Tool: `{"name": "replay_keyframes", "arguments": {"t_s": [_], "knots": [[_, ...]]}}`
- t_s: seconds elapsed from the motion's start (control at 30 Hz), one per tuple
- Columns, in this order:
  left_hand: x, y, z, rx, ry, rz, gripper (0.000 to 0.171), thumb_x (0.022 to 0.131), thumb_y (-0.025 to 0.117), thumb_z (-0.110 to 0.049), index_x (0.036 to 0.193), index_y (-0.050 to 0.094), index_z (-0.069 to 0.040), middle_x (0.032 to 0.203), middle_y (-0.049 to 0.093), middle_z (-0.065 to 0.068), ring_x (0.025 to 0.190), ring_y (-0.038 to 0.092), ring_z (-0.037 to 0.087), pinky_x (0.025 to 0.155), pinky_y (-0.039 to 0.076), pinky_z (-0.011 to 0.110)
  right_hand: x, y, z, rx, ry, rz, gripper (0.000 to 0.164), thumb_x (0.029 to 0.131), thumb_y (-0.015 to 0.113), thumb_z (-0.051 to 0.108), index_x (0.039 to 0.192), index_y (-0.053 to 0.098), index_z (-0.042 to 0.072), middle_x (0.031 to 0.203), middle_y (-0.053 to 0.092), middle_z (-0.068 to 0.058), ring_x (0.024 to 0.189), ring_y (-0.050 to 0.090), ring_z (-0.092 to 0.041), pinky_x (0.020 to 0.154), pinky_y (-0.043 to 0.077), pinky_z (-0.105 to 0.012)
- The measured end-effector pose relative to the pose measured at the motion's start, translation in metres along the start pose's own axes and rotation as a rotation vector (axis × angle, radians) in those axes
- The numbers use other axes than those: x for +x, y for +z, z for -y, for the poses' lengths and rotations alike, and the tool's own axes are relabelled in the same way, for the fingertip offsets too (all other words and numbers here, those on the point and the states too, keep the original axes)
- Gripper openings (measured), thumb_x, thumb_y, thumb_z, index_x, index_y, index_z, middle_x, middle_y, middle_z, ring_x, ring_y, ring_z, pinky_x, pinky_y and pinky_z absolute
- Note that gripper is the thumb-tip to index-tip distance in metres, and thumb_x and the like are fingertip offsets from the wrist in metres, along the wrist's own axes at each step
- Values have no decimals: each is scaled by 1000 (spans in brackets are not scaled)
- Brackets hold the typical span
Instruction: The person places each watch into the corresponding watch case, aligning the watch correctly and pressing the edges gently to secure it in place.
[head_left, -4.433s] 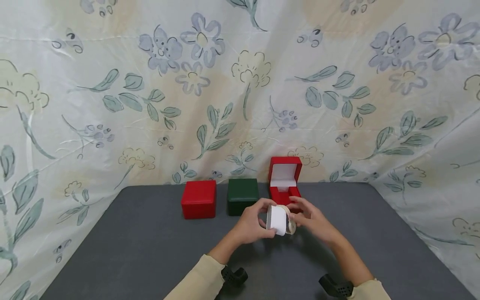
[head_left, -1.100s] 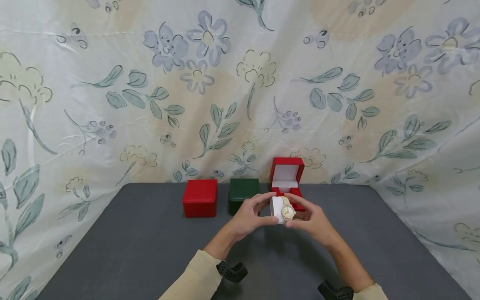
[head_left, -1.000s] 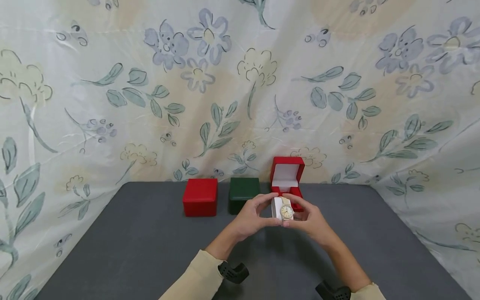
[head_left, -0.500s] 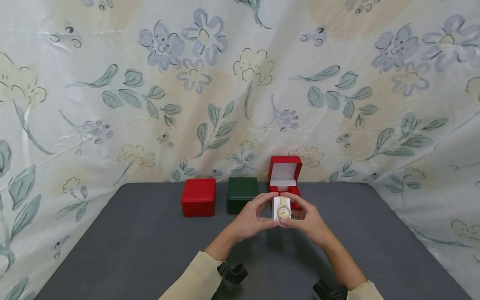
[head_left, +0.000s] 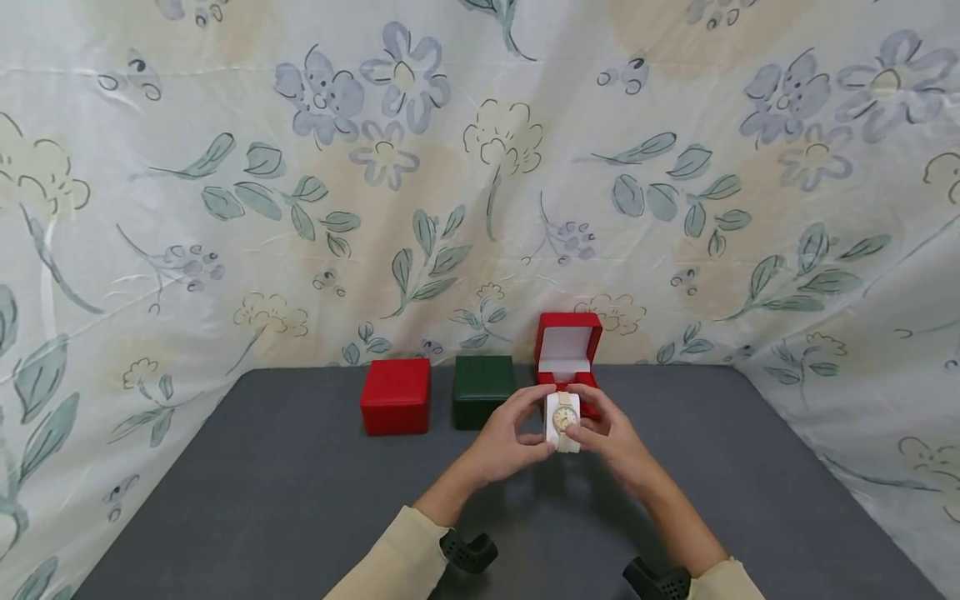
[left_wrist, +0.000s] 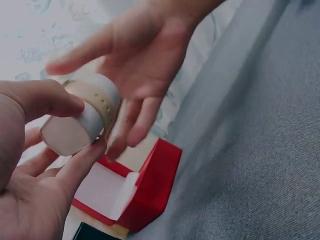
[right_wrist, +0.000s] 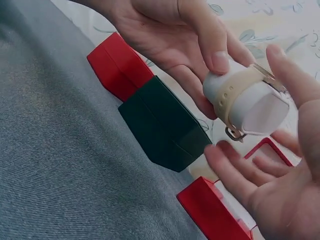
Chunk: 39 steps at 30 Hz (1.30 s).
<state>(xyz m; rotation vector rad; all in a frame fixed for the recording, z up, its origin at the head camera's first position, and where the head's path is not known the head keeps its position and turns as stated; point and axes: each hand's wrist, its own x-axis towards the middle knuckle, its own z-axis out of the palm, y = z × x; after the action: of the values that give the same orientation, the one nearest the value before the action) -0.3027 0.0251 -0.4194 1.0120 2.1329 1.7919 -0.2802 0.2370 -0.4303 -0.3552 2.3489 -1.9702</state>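
A wristwatch (head_left: 565,419) with a round gold-rimmed dial and cream strap is wrapped round a white watch cushion (head_left: 552,407). My left hand (head_left: 501,442) grips the cushion between thumb and fingers, above the table. Its thumb presses the side of the cushion (right_wrist: 265,114) in both wrist views, where the strap's holes and buckle (right_wrist: 234,134) also show. Beside the watch, my right hand (head_left: 618,437) spreads its fingers, thumb at the dial's edge. Just behind the hands, an open red watch box (head_left: 568,322) shows a white-lined lid; the hands partly hide its base.
A closed green box (head_left: 484,390) stands left of the open one, and a closed red box (head_left: 396,398) is farther left. All rest near the back edge of the dark grey table (head_left: 315,492). A floral cloth (head_left: 450,167) hangs behind.
The cushion has turned so that the watch dial, earlier at its right side, faces the head camera. My right hand has loosened from it, its thumb moving up beside the dial; my left keeps its grip.
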Motion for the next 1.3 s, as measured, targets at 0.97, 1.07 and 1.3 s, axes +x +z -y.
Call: {"name": "replay_keyframes", "arguments": {"t_s": [0.97, 1.07, 1.3], "knots": [[99, 18, 30, 637, -244, -33, 67, 84, 73, -17, 144, 44, -4, 139, 54, 11, 126, 52, 23, 104, 47, 39, 68, -28, -24, -295, 47, -252, 52, 95, 62, 25, 139, 47, 2, 146, 46, -21, 137, 42, -37, 111, 37, -52], [102, 20, 27, 650, -251, -33, 65, 84, 73, -17, 142, 46, -4, 137, 56, 10, 123, 54, 23, 102, 48, 38, 65, -30, -22, -354, 21, -262, 52, 95, 61, 25, 139, 48, 1, 143, 50, -22, 133, 48, -36, 107, 42, -49], [108, 24, 22, 810, -226, -15, 56, 82, 74, -22, 132, 54, -5, 132, 57, 8, 115, 56, 20, 97, 50, 31, 58, -29, -23, -446, 8, -175, 59, 92, 63, 11, 145, 38, -3, 146, 43, -26, 129, 51, -37, 100, 46, -46]]}}
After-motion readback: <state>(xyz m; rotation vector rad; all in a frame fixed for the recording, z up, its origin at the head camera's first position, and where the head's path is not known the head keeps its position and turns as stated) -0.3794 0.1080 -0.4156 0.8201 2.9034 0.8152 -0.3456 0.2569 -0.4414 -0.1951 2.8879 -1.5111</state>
